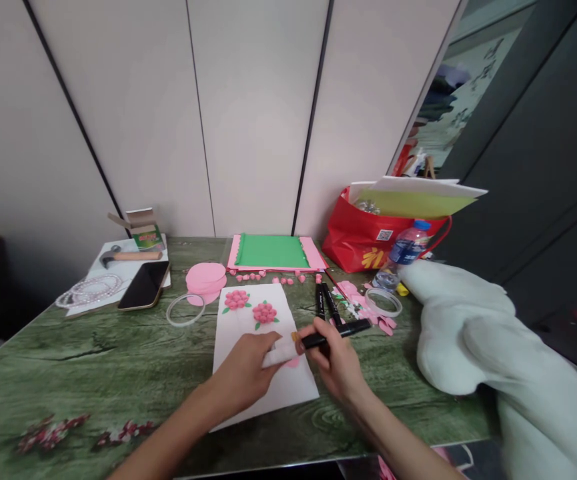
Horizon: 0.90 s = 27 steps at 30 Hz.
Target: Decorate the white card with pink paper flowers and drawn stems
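Note:
Over the lower part of a white sheet point(228, 333), my left hand point(249, 370) is closed around a white glue bottle point(279, 353) that lies tilted, its tip toward the right. My right hand point(335, 357) grips a black marker point(361, 327) close to the bottle's tip. The sheet bears two pink flower clusters, one at the upper left point(237, 300) and one to its right point(265, 313), both with green leaves. A pink patch point(293, 363) shows partly beneath the hands. Just beyond my right hand lie two more black markers point(320, 301).
Pink paper circles point(206, 279), a tape ring point(185, 311), a phone point(145, 285) and a hammer point(133, 256) lie left. Small pink pieces point(251, 276) line a green sheet point(272, 251). Right are a red bag point(345, 230), bottle point(408, 248), tape roll point(383, 303) and white plush point(448, 347).

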Tool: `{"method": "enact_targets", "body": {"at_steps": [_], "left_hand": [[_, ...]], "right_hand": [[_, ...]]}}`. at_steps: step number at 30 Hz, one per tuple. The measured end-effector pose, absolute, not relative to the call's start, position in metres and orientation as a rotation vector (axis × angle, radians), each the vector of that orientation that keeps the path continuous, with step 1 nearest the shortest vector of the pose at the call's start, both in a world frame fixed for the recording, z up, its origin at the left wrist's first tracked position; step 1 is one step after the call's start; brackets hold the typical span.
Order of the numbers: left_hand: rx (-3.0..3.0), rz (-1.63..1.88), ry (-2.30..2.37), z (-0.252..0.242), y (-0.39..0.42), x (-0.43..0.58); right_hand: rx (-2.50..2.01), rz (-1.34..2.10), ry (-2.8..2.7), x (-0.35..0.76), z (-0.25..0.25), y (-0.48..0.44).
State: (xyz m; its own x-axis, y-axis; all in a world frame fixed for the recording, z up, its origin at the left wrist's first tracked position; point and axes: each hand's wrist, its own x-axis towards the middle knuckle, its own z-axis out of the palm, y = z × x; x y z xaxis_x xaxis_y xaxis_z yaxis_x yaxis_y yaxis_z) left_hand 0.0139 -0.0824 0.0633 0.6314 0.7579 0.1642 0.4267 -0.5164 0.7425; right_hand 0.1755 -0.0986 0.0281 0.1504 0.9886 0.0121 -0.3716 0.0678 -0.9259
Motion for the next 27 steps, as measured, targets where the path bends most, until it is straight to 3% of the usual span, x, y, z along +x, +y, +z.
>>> {"method": "enact_targets", "body": {"at_steps": [11, 18, 23, 27], "left_hand": [[2.521, 0.753, 0.972, 0.078, -0.090, 0.021], [2.366, 0.968, 1.257, 0.056, -0.082, -0.020], [2.734, 0.037, 1.077, 0.041, -0.092, -0.013], [2.744, -0.278, 1.019, 0.035, -0.100, -0.001]], "right_hand": [[-0.963, 1.128, -0.520, 0.166, 0.061, -0.078], [-0.858, 0.697, -0.389, 0.240, 0.077, -0.060], [-0.892, 1.109, -0.849, 0.237, 0.052, -0.059], [-1.063, 1.248, -1.012, 0.212, 0.018, -0.071]]}}
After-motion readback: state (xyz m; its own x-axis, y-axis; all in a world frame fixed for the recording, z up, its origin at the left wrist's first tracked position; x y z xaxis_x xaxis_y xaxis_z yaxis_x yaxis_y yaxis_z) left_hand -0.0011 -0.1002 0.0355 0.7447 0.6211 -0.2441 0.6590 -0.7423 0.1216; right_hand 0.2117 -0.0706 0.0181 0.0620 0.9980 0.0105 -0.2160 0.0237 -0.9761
